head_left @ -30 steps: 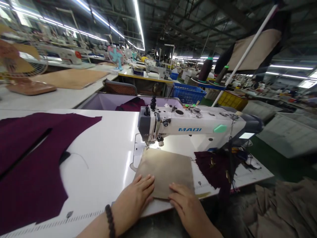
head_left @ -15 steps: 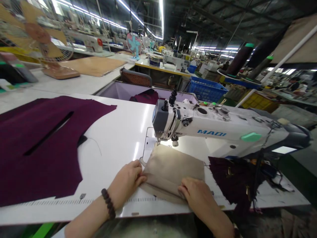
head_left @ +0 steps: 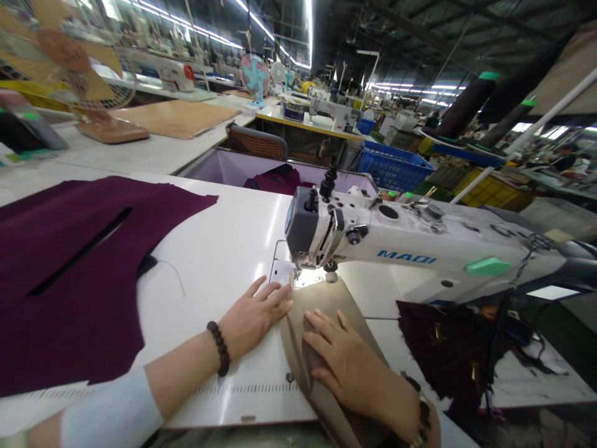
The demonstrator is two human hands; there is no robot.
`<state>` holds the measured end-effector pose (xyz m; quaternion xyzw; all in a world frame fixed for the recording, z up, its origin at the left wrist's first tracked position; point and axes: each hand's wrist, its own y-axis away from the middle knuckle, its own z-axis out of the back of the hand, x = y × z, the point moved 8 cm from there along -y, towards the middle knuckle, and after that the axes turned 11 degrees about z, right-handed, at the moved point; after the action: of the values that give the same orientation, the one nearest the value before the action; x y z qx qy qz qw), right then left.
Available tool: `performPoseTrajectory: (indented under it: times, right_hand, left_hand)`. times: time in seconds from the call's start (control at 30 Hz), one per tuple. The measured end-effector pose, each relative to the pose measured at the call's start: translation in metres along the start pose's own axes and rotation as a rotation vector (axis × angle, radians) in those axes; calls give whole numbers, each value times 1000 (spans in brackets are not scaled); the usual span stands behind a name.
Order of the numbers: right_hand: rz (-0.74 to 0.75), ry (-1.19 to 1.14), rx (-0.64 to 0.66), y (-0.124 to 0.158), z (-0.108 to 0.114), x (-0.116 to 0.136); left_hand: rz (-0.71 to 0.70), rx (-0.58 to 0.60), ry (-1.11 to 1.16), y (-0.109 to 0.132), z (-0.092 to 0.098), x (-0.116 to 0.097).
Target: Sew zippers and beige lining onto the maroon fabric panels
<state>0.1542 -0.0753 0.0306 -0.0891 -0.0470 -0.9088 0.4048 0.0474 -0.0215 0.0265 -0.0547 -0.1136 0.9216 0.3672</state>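
Note:
A folded taupe cloth [head_left: 347, 298] lies on the white machine table, its far end by the needle and presser foot of the sewing machine [head_left: 405, 239]. Flat on the cloth rests my right hand [head_left: 342, 361], fingers spread. My left hand [head_left: 256, 317] lies with fingers stretched out at the cloth's left edge, fingertips close to the needle plate [head_left: 281, 272]. Light from the machine falls on the cloth beside the needle.
At left a maroon fabric piece [head_left: 88, 261] with a dark slit is spread out. Pleated dark maroon fabric [head_left: 438, 348] lies at right under the machine arm. Beyond the table are a lilac bin [head_left: 209, 167], a blue crate [head_left: 394, 165] and a fan [head_left: 84, 68].
The cloth has turned, its near end now hanging toward the table's front edge. My left hand has moved up near the needle and opened; my right hand has flattened onto the cloth.

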Motion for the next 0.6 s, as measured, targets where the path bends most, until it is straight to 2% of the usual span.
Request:
performPoseTrajectory:
  times: [0.1, 0.23, 0.4, 0.6]
  right_hand:
    - [-98, 18, -84, -18, -2, -14]
    - [-134, 68, -164, -28, -11, -20]
    - [-125, 29, -143, -29, -21, -23]
    - [-256, 30, -153, -41, -17, -41]
  left_hand:
    - [30, 49, -5, -18, -11, 6]
    - [77, 79, 66, -17, -19, 1]
    - [165, 49, 81, -10, -16, -3]
    - [205, 63, 52, -35, -25, 13]
